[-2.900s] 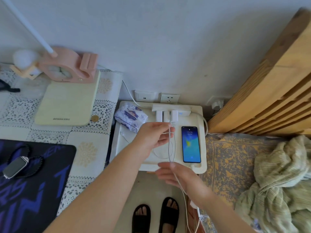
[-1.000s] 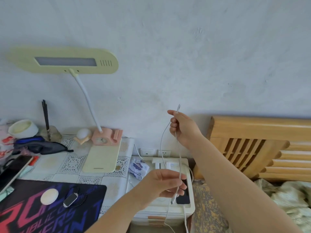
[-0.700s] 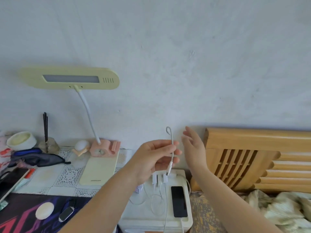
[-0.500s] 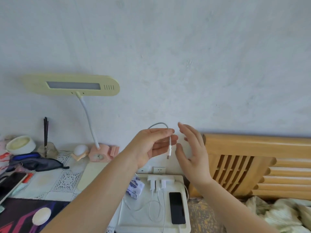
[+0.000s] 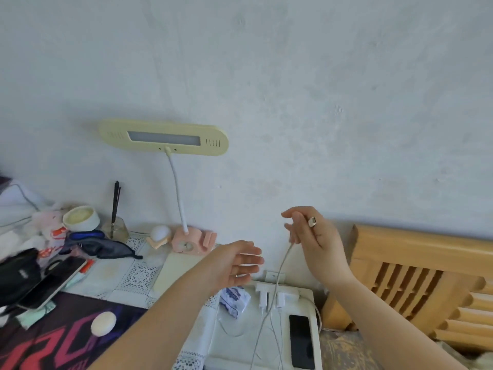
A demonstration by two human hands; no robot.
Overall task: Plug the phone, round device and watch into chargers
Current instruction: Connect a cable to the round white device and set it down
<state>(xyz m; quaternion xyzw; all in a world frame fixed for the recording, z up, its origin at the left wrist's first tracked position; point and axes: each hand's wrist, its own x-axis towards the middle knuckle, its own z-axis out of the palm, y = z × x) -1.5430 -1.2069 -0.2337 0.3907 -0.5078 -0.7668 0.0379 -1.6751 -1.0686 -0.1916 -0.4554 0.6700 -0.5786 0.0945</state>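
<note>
My right hand (image 5: 317, 236) is raised in front of the wall, pinching the plug end of a white charging cable (image 5: 278, 276) that hangs down to the chargers (image 5: 269, 299) on the white cabinet (image 5: 234, 351). Lower and to the left, my left hand (image 5: 234, 265) is open, fingers spread, holding nothing. The black phone (image 5: 301, 340) lies dark on the cabinet's right side with a cable at its near end. The white round device (image 5: 103, 323) rests on the dark mat (image 5: 53, 340). The watch is out of view.
A yellow desk lamp (image 5: 162, 137) on a pink base (image 5: 190, 243) stands at the wall. The desk at left holds a tablet (image 5: 50, 284), a white jar (image 5: 80, 218), dark cloth and clutter. A wooden headboard (image 5: 426, 276) is at right. A wrapped packet (image 5: 234, 301) lies beside the chargers.
The cable's plug end passed from my left hand to my right hand. My left hand let go, opened and dropped lower. The view swung to the left.
</note>
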